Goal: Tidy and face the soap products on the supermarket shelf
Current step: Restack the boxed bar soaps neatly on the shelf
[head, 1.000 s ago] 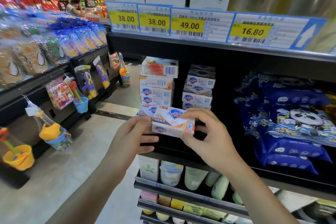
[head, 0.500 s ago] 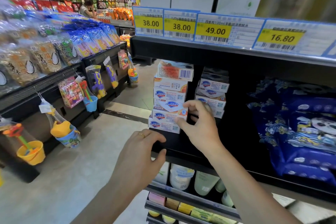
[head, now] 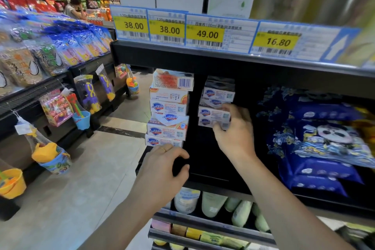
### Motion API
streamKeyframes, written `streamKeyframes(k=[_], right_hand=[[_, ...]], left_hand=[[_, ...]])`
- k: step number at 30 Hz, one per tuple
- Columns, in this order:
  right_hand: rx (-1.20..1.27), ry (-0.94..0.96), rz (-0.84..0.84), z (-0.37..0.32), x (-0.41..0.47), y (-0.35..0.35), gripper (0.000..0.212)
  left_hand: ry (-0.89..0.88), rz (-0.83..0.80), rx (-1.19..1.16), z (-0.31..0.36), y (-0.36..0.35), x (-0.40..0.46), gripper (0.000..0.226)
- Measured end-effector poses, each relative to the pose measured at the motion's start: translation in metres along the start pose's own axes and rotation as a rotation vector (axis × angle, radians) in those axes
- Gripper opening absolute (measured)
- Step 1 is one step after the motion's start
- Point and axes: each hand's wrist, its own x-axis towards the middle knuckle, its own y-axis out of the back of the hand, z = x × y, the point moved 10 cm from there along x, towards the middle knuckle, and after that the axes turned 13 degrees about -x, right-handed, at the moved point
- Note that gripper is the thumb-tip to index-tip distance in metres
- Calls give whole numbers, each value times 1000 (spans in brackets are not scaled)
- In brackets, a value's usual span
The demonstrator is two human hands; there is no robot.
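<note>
Since half a second earlier, the right hand (head: 233, 134) has been shifted from the left stack of soap boxes (head: 168, 107) across to the right stack of soap boxes (head: 216, 107), while the left hand (head: 162, 168) has been kept low at the shelf (head: 203, 170) lip. The right fingers (head: 220, 128) are curled round the near right corner of the two lowest boxes in the right stack, with the thumb laid along their right end. The left fingers are loosely curled just below the bottom box of the left stack; nothing is seen to be held, and whether that box is touched cannot be told. Both stacks stand at the left end of the dark shelf, the right one set farther back, with a bare gap between them. In the left stack one box is turned askew and the top box (head: 173, 80) shows its barcode side. Such cartons are judged light but dense, stiff at the edges and rather slick, so the short ends or corners are best pinched and the column steadied while one box is slid. To the right, blue panda-print packs (head: 324, 138) are piled; price tags (head: 205, 33) are mounted above, and bottles (head: 213, 203) are kept on the shelf below.
</note>
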Motion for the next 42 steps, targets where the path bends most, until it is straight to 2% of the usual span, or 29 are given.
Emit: streamKeyframes(k=[3, 6, 12, 17, 21, 26, 28, 31, 33, 38, 40, 42], right_hand=[[-88, -12, -183, 7, 15, -21, 66], [-82, -37, -291, 13, 22, -38, 66], [-104, -101, -125, 22, 25, -27, 54], [-73, -75, 38, 21, 8, -4, 51], [77, -18, 49, 25, -14, 9, 51], [311, 66, -15, 23, -51, 20, 55], [382, 107, -26, 19, -65, 25, 57], [444, 165, -4, 14, -84, 32, 62], [436, 196, 7, 11, -93, 36, 64], [416, 266, 21, 4, -110, 41, 64], [404, 247, 7, 8, -112, 42, 67], [393, 180, -44, 14, -112, 40, 81]], left_hand=[[22, -3, -26, -5, -2, 3, 21], [65, -27, -39, -10, -2, 4, 21], [100, -53, -46, -13, -3, 4, 23], [106, -63, -57, -13, -2, 5, 22], [117, -62, -97, -13, 0, 4, 21], [176, 8, -367, -9, 2, 1, 15], [239, 1, -466, -8, -2, 1, 27], [329, -3, -616, -5, -7, 4, 60], [410, -13, -757, -1, -12, 6, 66], [551, -49, -982, 1, -27, 3, 22], [548, -56, -988, 0, -28, 1, 19], [521, -73, -977, 2, -27, 1, 21]])
